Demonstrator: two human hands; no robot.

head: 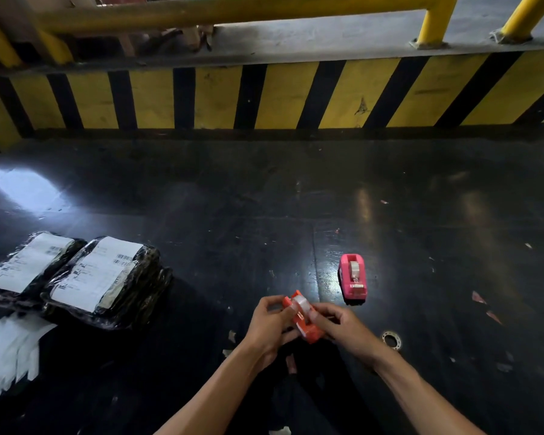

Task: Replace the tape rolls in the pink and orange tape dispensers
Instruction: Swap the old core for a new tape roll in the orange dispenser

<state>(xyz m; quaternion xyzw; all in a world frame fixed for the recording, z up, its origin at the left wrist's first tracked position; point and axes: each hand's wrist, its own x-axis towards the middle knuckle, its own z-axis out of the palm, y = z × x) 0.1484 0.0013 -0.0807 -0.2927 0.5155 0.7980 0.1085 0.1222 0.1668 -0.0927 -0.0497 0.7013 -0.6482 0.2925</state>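
The orange tape dispenser (305, 323) is lifted off the dark floor between both hands, with a clear tape roll (299, 301) seated in its top. My left hand (270, 324) grips its left side. My right hand (339, 328) holds its right side, fingertips close to the roll. The pink tape dispenser (352, 277) stands on the floor just beyond and to the right of my hands, a tape roll in its well. A bare ring-shaped tape core (391, 340) lies on the floor right of my right wrist.
Two black wrapped parcels with white labels (85, 277) lie at the left, with white paper strips (10, 353) in front of them. A yellow-and-black striped curb (264, 95) and yellow railing (233, 11) run across the back. Small scraps dot the glossy black floor (233, 199).
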